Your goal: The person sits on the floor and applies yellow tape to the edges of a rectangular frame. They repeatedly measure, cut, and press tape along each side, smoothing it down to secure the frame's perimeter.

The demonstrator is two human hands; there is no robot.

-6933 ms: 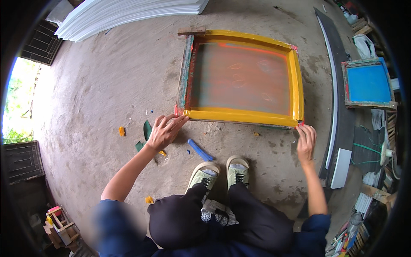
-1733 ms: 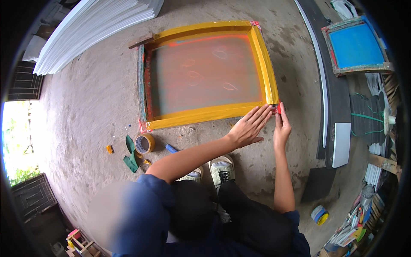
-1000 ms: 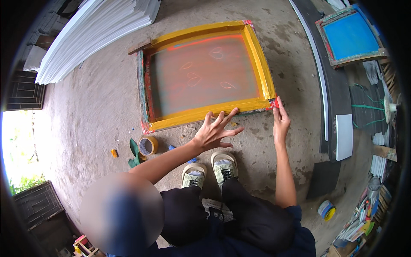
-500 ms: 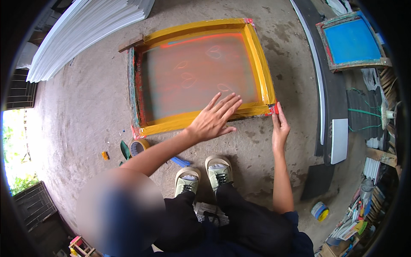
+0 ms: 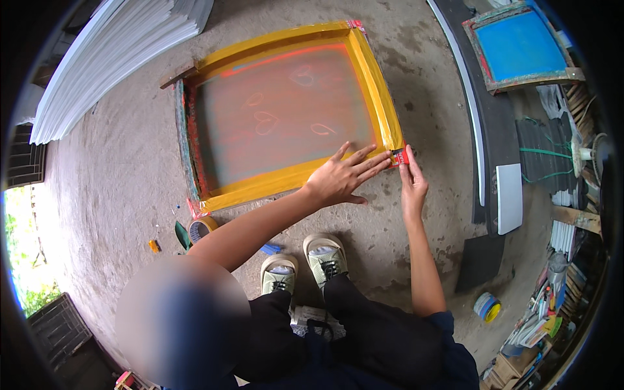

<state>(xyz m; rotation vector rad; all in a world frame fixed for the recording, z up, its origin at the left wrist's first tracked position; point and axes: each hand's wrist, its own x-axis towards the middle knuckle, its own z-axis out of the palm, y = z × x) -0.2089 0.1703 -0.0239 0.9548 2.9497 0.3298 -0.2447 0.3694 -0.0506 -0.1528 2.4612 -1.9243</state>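
Observation:
A large screen-printing frame [image 5: 374, 75] with yellow tape on its border lies flat on the concrete floor; its mesh shows faint heart outlines. My left hand [image 5: 341, 175] lies flat with fingers spread on the frame's near edge, close to the near right corner. My right hand [image 5: 411, 182] touches that corner with its fingertips, where a bit of red tape [image 5: 399, 156] sticks out. A roll of tape [image 5: 201, 229] lies on the floor by the frame's near left corner. My feet in light shoes [image 5: 305, 263] are just below the frame.
A smaller blue screen frame [image 5: 517, 45] lies at the upper right beside dark boards [image 5: 484, 123]. White sheets [image 5: 104, 58] are stacked at the upper left. A small blue and yellow roll [image 5: 485, 305] and cluttered shelves stand at the lower right.
My left hand has slid rightward along the frame's near edge toward the right corner. My right hand has stayed at that corner. The view shifted slightly.

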